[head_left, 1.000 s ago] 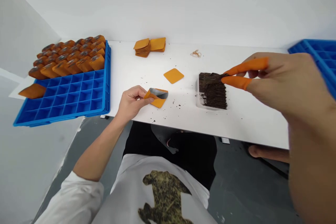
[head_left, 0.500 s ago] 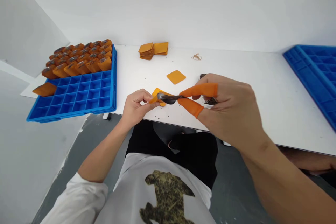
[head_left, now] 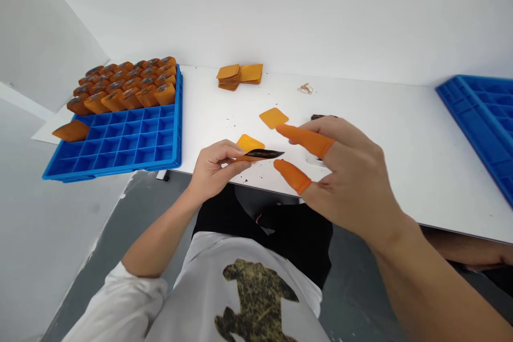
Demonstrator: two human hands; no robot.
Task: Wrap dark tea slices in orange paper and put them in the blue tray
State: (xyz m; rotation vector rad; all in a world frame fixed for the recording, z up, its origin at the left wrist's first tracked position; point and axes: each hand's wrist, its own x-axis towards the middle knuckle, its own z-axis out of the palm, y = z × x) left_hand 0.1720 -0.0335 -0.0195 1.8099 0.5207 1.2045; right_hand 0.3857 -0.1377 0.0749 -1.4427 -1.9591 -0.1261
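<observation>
My left hand (head_left: 218,168) pinches an orange sheet with dark material on it (head_left: 264,154), held above the table's front edge. Just right of it, my right hand (head_left: 344,171) has its thumb and forefinger apart, both in orange finger covers, with nothing between them. Under the held sheet lies a flat orange square (head_left: 250,142). Another orange square (head_left: 274,117) is farther back on the white table. A dark bundle (head_left: 320,117) is mostly hidden behind my right hand.
At left, a blue divided tray (head_left: 120,141) holds several orange packets (head_left: 130,97). Stacked orange squares (head_left: 229,76) and thin tan loops (head_left: 305,88) lie at the back. A second blue tray (head_left: 481,117) is at right. A person's arm (head_left: 460,248) shows below the table's right side.
My right thumb and forefinger have parted and let go of the dark tip of the held piece. The sheet now appears flatter. The view has shifted slightly.
</observation>
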